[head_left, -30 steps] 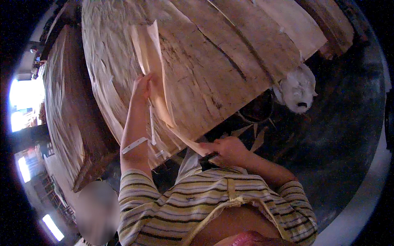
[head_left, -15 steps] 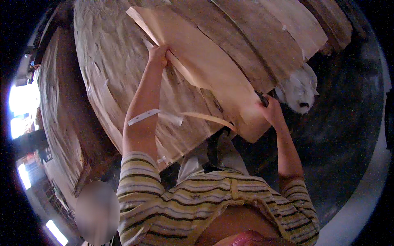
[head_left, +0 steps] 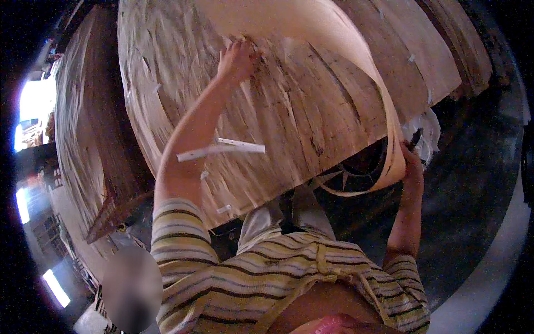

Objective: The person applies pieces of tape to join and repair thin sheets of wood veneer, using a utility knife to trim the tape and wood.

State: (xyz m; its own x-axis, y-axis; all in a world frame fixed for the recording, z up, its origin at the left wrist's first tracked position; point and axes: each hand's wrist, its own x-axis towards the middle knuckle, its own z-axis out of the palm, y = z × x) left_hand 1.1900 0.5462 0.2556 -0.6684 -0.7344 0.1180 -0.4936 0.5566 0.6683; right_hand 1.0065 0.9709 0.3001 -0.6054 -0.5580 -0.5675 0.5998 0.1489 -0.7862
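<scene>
My left hand [head_left: 239, 60] reaches out over a stack of brown wood veneer [head_left: 267, 122]. Its fingers look apart, at the near edge of a lighter veneer sheet [head_left: 267, 16]. That sheet bows up and curves round to the right, its curled end hanging beyond the stack's near edge. Beside this curl, my right hand [head_left: 411, 161] is closed on a small black tool [head_left: 416, 138] whose kind I cannot make out. Whether it also pinches the sheet is unclear. A white perforated tape strip [head_left: 194, 155] lies across my left forearm, with another tape piece [head_left: 242, 147] next to it.
Another veneer stack [head_left: 83, 122] stands at the left, a dark gap between it and mine. More brown sheets [head_left: 411, 50] lie at the far right. Crumpled clear plastic [head_left: 431, 136] sits beyond my right hand, above a dark floor [head_left: 473, 183].
My left hand has left the sheet's rolled edge and moved farther out. The light sheet has swung up into a wide curl. My right hand has shifted right with the black tool.
</scene>
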